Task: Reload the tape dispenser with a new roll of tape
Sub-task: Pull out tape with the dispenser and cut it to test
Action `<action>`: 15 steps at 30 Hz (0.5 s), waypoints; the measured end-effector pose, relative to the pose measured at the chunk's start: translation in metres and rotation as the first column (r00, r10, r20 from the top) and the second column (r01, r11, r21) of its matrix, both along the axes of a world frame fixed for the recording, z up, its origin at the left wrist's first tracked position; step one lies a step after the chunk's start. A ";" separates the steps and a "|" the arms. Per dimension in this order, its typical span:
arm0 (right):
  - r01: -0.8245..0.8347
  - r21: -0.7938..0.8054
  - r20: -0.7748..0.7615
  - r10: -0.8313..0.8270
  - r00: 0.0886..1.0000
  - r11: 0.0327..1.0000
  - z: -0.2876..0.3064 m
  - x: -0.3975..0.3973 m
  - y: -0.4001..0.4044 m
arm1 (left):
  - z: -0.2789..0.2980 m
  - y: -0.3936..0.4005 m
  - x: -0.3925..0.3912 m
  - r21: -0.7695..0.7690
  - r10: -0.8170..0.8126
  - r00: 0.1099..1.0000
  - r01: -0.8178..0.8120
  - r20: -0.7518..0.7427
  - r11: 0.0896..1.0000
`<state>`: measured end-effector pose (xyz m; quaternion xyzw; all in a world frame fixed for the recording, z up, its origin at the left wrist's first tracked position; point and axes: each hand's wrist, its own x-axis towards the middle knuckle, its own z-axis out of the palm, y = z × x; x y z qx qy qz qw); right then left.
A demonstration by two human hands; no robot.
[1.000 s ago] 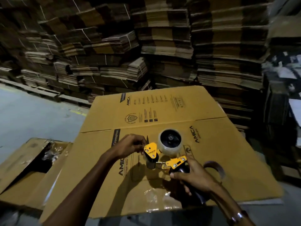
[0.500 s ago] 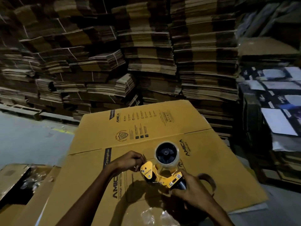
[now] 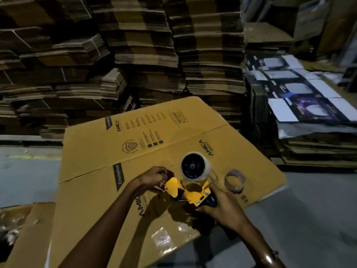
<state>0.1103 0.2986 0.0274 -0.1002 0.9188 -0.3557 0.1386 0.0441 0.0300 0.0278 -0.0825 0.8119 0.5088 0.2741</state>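
Note:
A yellow tape dispenser (image 3: pixel 190 191) hovers over a flattened yellow carton (image 3: pixel 135 151). A new roll of clear tape (image 3: pixel 195 167) sits on its black hub. My right hand (image 3: pixel 222 209) grips the dispenser's dark handle from below. My left hand (image 3: pixel 154 177) pinches at the dispenser's front yellow plate, fingers closed on something thin there; I cannot tell whether it is the tape's end. An empty brown cardboard core (image 3: pixel 234 180) lies on the carton to the right of the dispenser.
High stacks of flattened brown cartons (image 3: pixel 135 55) fill the background. Printed dark and white cartons (image 3: pixel 301 97) are stacked at the right. Grey floor (image 3: pixel 29 175) shows at the left, and an open box (image 3: pixel 23 229) lies at the lower left.
The camera has swung right and down. The dispenser has turned slightly, its roll now more upright. Both hands keep their holds. The empty core has come fully into view.

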 end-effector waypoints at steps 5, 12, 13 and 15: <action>0.062 0.071 -0.008 -0.062 0.998 0.996 -0.009 0.024 -0.018 | -0.021 -0.014 0.009 -0.002 0.006 0.999 -0.006 0.054 1.000; 0.082 0.125 -0.071 -0.074 0.995 0.989 -0.021 0.052 -0.033 | -0.044 -0.023 0.018 -0.095 -0.078 0.997 0.079 0.022 0.992; 0.081 0.125 -0.081 -0.071 0.994 0.989 -0.020 0.055 -0.034 | -0.048 -0.024 0.018 -0.099 -0.079 0.997 0.080 0.014 0.992; 0.077 0.137 -0.094 -0.064 0.994 0.988 -0.018 0.060 -0.035 | -0.053 -0.025 0.021 -0.103 -0.072 0.997 0.071 -0.010 0.992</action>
